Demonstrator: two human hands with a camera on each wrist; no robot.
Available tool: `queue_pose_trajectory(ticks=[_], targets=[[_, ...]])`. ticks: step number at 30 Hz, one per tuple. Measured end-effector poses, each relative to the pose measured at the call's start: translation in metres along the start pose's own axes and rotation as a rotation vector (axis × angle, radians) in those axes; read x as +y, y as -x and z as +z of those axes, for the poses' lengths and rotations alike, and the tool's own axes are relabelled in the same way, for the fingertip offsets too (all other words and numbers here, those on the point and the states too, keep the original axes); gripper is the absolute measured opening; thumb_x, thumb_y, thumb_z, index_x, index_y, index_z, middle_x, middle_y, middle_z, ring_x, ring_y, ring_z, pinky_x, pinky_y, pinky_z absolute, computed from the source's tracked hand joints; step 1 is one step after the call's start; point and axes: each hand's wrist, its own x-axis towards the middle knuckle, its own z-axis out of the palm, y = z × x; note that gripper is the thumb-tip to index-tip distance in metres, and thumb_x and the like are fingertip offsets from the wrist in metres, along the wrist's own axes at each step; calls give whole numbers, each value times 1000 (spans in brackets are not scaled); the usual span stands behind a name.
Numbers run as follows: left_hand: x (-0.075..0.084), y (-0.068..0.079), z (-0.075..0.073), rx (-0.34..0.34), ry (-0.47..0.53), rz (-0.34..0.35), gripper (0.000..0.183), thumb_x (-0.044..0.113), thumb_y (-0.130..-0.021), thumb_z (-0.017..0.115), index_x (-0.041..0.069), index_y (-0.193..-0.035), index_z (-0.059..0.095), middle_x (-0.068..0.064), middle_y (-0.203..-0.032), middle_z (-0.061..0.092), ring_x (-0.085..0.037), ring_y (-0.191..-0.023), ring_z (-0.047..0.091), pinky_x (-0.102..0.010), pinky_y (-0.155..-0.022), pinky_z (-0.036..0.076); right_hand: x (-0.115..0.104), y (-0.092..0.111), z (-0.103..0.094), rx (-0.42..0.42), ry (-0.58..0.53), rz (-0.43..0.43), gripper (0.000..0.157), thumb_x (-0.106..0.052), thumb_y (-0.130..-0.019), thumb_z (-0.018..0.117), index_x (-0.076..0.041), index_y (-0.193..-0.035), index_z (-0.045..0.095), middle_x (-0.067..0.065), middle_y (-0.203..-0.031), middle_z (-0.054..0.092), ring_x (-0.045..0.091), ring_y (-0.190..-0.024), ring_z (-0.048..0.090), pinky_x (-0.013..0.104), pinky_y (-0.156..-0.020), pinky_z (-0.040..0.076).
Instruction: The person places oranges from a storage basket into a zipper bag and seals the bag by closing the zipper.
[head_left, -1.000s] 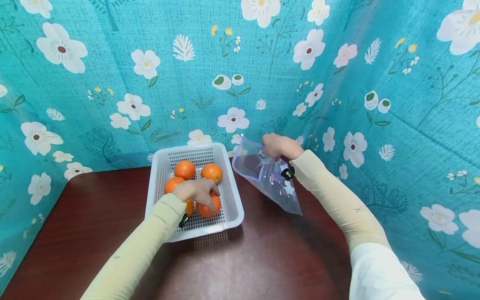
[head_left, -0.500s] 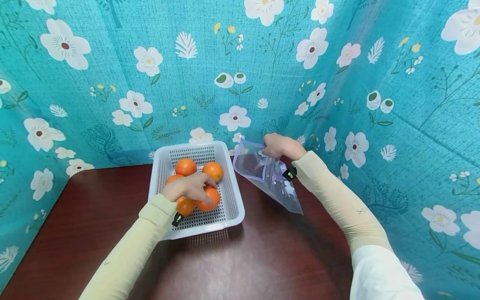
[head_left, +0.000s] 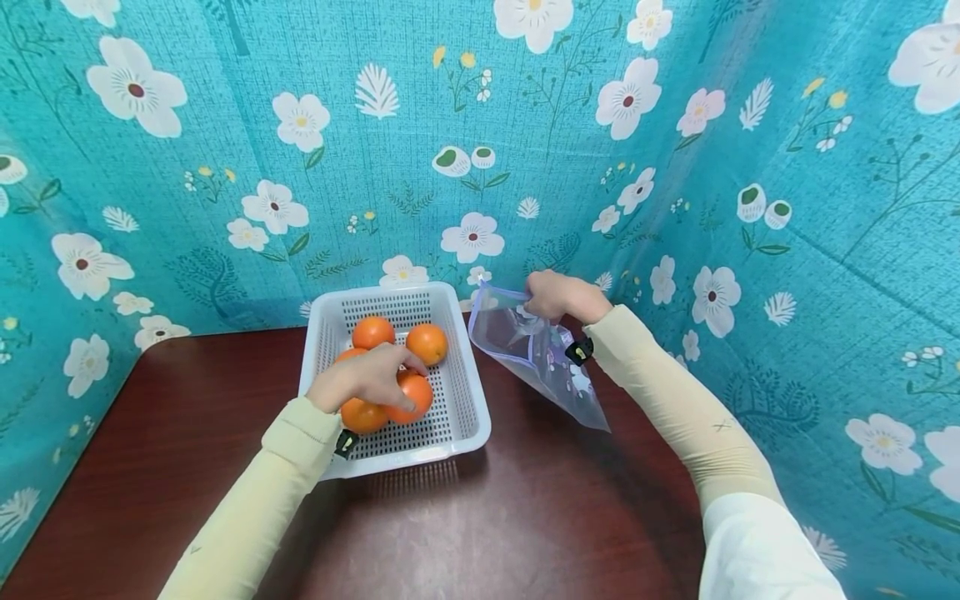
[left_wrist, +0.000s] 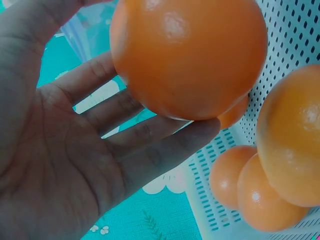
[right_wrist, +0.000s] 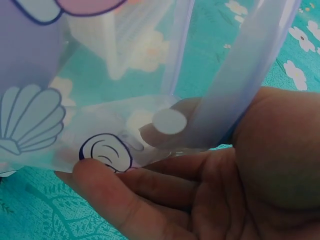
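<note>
In the head view my left hand [head_left: 371, 375] is over a white plastic basket [head_left: 480, 425], its fingers and thumb around an orange [head_left: 415, 397]. The left wrist view shows this orange [left_wrist: 190, 55] large, against the fingers [left_wrist: 145, 135]; the thumb's tip is out of frame. Several other oranges [head_left: 427, 343] lie in the basket, one partly hidden by my hand. To the right, my right hand [head_left: 562, 296] grips the rim of a clear bag [head_left: 551, 367] with purple edges and printed shells. Its mouth gapes toward the basket. Thumb and fingers pinch the film in the right wrist view.
The basket and bag stand on a dark red-brown table [head_left: 480, 525]. A teal flowered cloth [head_left: 337, 208] hangs behind and along the right side. The bag's lower end slants down toward the table right of the basket.
My left hand has drawn back to the left, and the orange in its fingers has shifted slightly left and away. My right hand and the bag stay nearly where they were.
</note>
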Motion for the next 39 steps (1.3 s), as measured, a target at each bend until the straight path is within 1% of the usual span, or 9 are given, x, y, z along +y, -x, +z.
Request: queue_pose_trajectory(ticks=[3, 9, 14, 19, 21, 25, 31, 35, 39], targets=[[-1, 3, -3, 20, 10, 12, 50, 27, -78, 85, 15, -124, 71, -2, -122, 66, -22, -103, 59, -44, -93, 54, 0, 0, 0, -2, 6, 4, 24, -12, -102, 52, 5, -113, 66, 13, -88, 62, 21, -68, 62, 29, -57, 51], [-4, 5, -8, 53, 80, 77, 52, 22, -79, 83, 11, -128, 69, -6, -126, 67, -23, -104, 61, -44, -94, 55, -2, 1, 0, -5, 5, -1, 24, -11, -102, 51, 6, -109, 67, 8, -78, 55, 21, -65, 62, 30, -58, 50], [-7, 3, -9, 94, 193, 160, 54, 16, -82, 80, 7, -133, 65, -9, -125, 66, -26, -104, 60, -43, -91, 55, -1, 1, 1, 1, 6, 11, 23, -12, -102, 52, 4, -108, 67, 8, -79, 56, 28, -73, 68, 30, -59, 52], [-12, 2, -7, 153, 311, 222, 56, 15, -83, 78, 6, -137, 63, -11, -131, 64, -28, -108, 60, -44, -93, 55, 1, 0, 2, 1, -6, 15, 20, -12, -102, 52, 3, -107, 65, 8, -79, 54, 20, -63, 61, 36, -64, 55], [-14, 2, -6, 185, 351, 241, 57, 15, -83, 79, 6, -137, 63, -11, -132, 64, -28, -107, 61, -45, -93, 55, 2, -1, 3, 1, -12, 14, 20, -12, -102, 51, 3, -107, 64, 8, -78, 52, 17, -61, 57, 35, -63, 54], [-16, 1, -5, 248, 437, 266, 58, 14, -83, 81, 6, -137, 63, -11, -130, 65, -29, -105, 64, -44, -91, 57, 3, -1, 4, 2, -9, 9, 22, -11, -102, 52, 4, -110, 65, 7, -78, 52, 17, -60, 56, 30, -57, 50], [-15, -1, -3, 334, 580, 304, 56, 11, -84, 82, 9, -137, 64, -10, -131, 65, -28, -109, 64, -42, -94, 57, 2, 0, 4, 3, 18, 4, 21, -12, -102, 52, 3, -109, 65, 9, -80, 56, 19, -64, 59, 29, -57, 49], [-12, -4, -2, 400, 638, 366, 55, 15, -83, 85, 14, -135, 66, -5, -133, 65, -25, -112, 64, -38, -95, 58, 2, 0, 4, 2, 16, 9, 22, -12, -102, 52, 3, -112, 65, 11, -85, 58, 23, -70, 63, 33, -62, 53], [-10, -6, -1, 446, 666, 403, 55, 14, -81, 87, 18, -132, 67, -1, -133, 65, -24, -112, 64, -37, -93, 59, 2, -1, 2, 6, 16, 4, 22, -11, -102, 50, 4, -111, 63, 11, -86, 57, 21, -66, 60, 33, -62, 53]])
